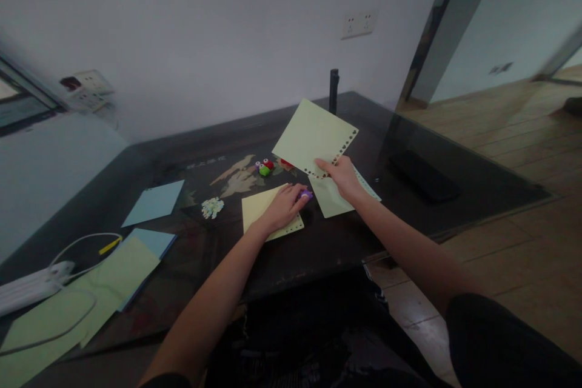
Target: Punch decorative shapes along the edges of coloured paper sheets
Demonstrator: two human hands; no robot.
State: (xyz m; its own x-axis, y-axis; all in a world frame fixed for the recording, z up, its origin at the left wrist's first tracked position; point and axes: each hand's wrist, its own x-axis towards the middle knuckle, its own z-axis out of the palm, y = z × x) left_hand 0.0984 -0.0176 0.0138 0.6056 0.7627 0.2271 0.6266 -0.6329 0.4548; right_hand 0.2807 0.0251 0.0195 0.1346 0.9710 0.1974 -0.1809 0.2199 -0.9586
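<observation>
One punched green sheet point(313, 136) is pinched at its edge by the right hand point(342, 179); the purple punch point(306, 195) is touched by the left hand point(284, 205), fingers loosely spread, on the yellow sheet point(257, 209).

No text can be read: the pale line of characters under the glass of the tabletop point(318, 242) is too blurred to make out.

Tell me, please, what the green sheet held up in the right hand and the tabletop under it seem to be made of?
The green sheet in the right hand looks like thin matte paper: flat, stiff enough to stand, one edge punched with small holes. The tabletop appears to be dark glass, glossy and showing reflections, with a pattern visible beneath; I can't be certain.
</observation>
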